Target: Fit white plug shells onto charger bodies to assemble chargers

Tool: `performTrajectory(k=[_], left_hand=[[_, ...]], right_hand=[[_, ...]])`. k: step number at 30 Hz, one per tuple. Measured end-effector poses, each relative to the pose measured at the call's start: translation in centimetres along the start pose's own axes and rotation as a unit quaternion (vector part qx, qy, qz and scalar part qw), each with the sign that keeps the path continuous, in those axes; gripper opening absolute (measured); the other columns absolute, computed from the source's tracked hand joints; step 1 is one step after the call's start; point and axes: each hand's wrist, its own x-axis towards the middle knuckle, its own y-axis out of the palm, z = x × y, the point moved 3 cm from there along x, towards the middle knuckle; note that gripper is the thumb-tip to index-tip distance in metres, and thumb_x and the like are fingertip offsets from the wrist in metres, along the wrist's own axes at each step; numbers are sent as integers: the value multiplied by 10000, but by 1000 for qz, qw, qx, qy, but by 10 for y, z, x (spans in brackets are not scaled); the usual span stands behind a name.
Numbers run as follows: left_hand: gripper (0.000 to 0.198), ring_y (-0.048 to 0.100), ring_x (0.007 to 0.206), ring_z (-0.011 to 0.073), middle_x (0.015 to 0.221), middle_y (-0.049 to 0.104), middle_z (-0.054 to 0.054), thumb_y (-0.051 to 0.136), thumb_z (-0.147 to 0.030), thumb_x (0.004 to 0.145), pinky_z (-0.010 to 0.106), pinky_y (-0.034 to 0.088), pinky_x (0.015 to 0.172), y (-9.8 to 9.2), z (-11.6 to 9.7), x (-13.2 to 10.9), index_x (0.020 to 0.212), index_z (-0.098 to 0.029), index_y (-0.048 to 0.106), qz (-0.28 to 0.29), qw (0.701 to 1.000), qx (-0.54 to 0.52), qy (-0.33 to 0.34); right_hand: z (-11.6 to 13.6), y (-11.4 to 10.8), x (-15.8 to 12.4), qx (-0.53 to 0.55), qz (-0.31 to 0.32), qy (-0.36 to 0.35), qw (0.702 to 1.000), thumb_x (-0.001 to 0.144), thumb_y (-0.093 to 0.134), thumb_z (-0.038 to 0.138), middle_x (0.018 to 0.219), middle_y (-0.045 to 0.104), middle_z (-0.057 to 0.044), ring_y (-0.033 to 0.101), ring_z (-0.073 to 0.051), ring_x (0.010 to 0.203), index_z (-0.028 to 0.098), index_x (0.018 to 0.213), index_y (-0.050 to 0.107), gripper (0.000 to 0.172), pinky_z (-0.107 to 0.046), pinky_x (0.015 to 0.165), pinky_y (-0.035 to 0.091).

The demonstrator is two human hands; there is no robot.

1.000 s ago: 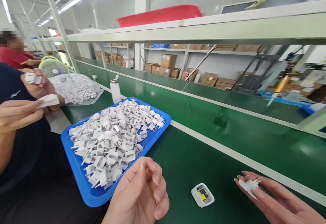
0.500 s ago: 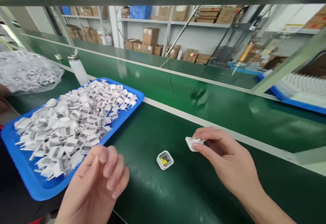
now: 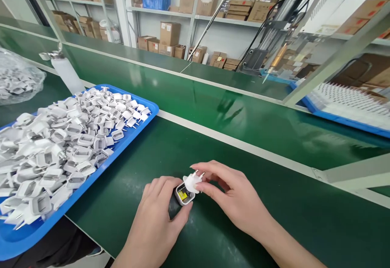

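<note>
My left hand [image 3: 160, 215] is closed around a small white charger housing [image 3: 185, 195] on the green work surface. The housing's open side faces up and shows a yellow part and dark components inside. Between thumb and fingertips, my right hand [image 3: 227, 195] grips a white plug cover [image 3: 192, 182] with two metal pins pointing up. The cover is tilted over the far edge of the housing and leaves part of the opening uncovered. Left of my hands, a blue tray [image 3: 134, 142] is heaped with similar white plug covers [image 3: 81, 140].
A white bottle [image 3: 68, 75] with a metal top stands behind the tray, near a clear bag [image 3: 20, 79] of white parts. A pale rail [image 3: 219, 136] crosses the green surface. Another blue tray [image 3: 338, 115] holds rows of white pieces at right. Shelves with cartons stand behind.
My left hand has come right and closed on the housing, which stood alone before. My right hand has brought the plug cover left over it. The camera view has shifted.
</note>
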Motion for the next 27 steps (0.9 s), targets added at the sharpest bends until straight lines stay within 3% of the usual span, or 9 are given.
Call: performTrajectory(k=[2, 6, 10, 14, 17, 20, 22, 25, 27], left_hand=[[202, 571, 987, 240, 1138, 617, 23, 508, -297, 989, 391, 494, 818, 2, 0, 0, 1187, -288, 542, -20, 999, 27, 15], [353, 562, 878, 237, 1023, 612, 40, 507, -273, 981, 386, 488, 764, 7, -2, -2, 1332, -269, 475, -56, 991, 91, 74], [243, 570, 842, 246, 946, 616, 47, 592, -352, 962, 371, 479, 708, 9, -3, -4, 1160, -217, 551, -80, 987, 115, 82], [369, 587, 915, 237, 1012, 615, 47, 645, -409, 924, 363, 517, 769, 1, -4, -10, 1222, -226, 527, -35, 998, 39, 37], [158, 566, 916, 227, 992, 581, 44, 547, -366, 971, 359, 510, 778, -4, -4, -13, 1043, -227, 565, 4, 1000, 10, 19], [243, 539, 867, 235, 952, 540, 55, 577, -429, 959, 366, 490, 732, -3, -3, -13, 889, -200, 537, 10, 1000, 14, 11], [299, 534, 885, 247, 995, 532, 66, 664, -462, 907, 375, 489, 734, -1, -3, -11, 975, -193, 551, 11, 1000, 2, 9], [402, 525, 976, 267, 1094, 524, 69, 678, -398, 910, 386, 486, 783, 0, -5, -9, 1248, -245, 523, 41, 999, -14, 27], [303, 508, 994, 265, 1101, 521, 57, 616, -352, 954, 385, 466, 799, 1, -6, -8, 1238, -281, 536, 66, 997, -9, 37]], right_hand=[[-2, 2, 0, 71, 7, 36, 997, 901, 726, 296, 912, 676, 14, 626, -134, 763, 322, 1122, 735, 223, -249, 738, 548], [-6, 1, 1, 177, 0, 75, 981, 902, 743, 331, 897, 662, 10, 605, -118, 728, 292, 1146, 714, 249, -243, 714, 543], [-12, 0, 3, 191, -18, 78, 978, 902, 758, 349, 943, 653, -11, 602, -133, 766, 273, 1169, 703, 283, -256, 700, 527], [-14, -1, 3, 207, -16, 85, 974, 889, 771, 374, 949, 643, -31, 595, -146, 750, 249, 1178, 699, 323, -272, 664, 515], [-10, -3, 2, 204, -11, 89, 975, 891, 766, 387, 934, 637, -41, 596, -154, 745, 228, 1170, 707, 327, -277, 647, 513], [-3, -5, 1, 199, -1, 86, 976, 894, 768, 368, 948, 634, -41, 593, -149, 749, 237, 1179, 713, 319, -274, 654, 509], [1, -6, 0, 196, 3, 84, 977, 895, 769, 362, 946, 632, -40, 582, -146, 748, 244, 1189, 716, 321, -272, 650, 499], [4, -5, -2, 199, 18, 98, 975, 917, 740, 399, 857, 621, -32, 519, -122, 677, 228, 1129, 745, 273, -250, 596, 448], [6, -5, -3, 208, 27, 111, 971, 918, 732, 440, 791, 606, -24, 469, -106, 629, 203, 1048, 765, 273, -238, 559, 405]])
